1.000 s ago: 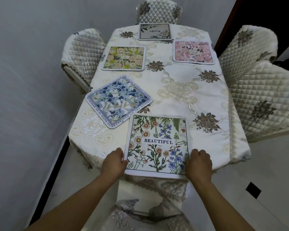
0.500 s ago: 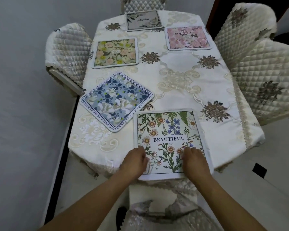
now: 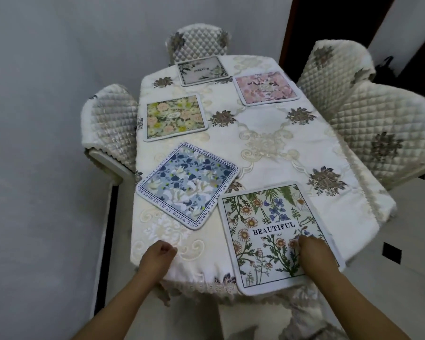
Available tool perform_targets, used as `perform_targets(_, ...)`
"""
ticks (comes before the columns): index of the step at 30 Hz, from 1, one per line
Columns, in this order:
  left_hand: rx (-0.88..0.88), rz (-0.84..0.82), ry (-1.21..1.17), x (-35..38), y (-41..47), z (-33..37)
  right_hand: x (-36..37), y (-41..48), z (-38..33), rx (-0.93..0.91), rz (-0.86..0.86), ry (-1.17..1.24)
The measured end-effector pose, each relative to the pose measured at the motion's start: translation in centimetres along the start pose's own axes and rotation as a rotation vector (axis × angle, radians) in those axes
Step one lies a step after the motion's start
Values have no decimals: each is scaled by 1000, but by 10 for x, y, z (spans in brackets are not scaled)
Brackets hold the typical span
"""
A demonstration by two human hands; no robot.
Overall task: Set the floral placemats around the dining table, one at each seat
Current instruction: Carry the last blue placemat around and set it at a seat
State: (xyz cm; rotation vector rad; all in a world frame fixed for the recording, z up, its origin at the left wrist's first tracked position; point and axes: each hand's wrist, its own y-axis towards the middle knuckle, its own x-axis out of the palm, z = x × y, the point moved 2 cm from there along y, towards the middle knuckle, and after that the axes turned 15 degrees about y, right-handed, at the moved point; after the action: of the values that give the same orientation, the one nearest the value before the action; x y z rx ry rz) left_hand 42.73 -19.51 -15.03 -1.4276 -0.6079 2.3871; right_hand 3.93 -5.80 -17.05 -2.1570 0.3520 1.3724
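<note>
The left hand [image 3: 158,257] rests loosely curled on the tablecloth [image 3: 268,148], holding nothing. Beyond it lies the blue placemat [image 3: 188,185], turned askew. To its right, the right hand [image 3: 312,253] presses flat, fingers down, on the BEAUTIFUL placemat [image 3: 268,229] at the table's near edge.

Table [image 3: 268,143], embroidered cloth: 5 floral placemats [image 3: 188,185].
</note>
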Motion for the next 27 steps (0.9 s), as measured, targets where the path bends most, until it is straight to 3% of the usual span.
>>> perform_targets(4, -62, 3, -28, -37, -14, -30, -21, -6, -32, 113, -99, 6)
perform_targets(10, 36, 71, 99, -115, 71, -10, -3, -3, -145, 54, -107, 519)
perform_targets(13, 138, 62, 155, -137, 145, 14, 18, 14, -205, 45, -27, 627)
perform_targets(17, 247, 34, 241, -138, 223, 35, 33, 51, -250, 139, 86, 557)
perform_targets(21, 213, -11, 240, -139, 262, 50, 42, 67, -272, 239, 142, 362)
perform_targets(27, 190, -153, 269, -150, 294, 62, 48, 81, -288, 419, 116, 418)
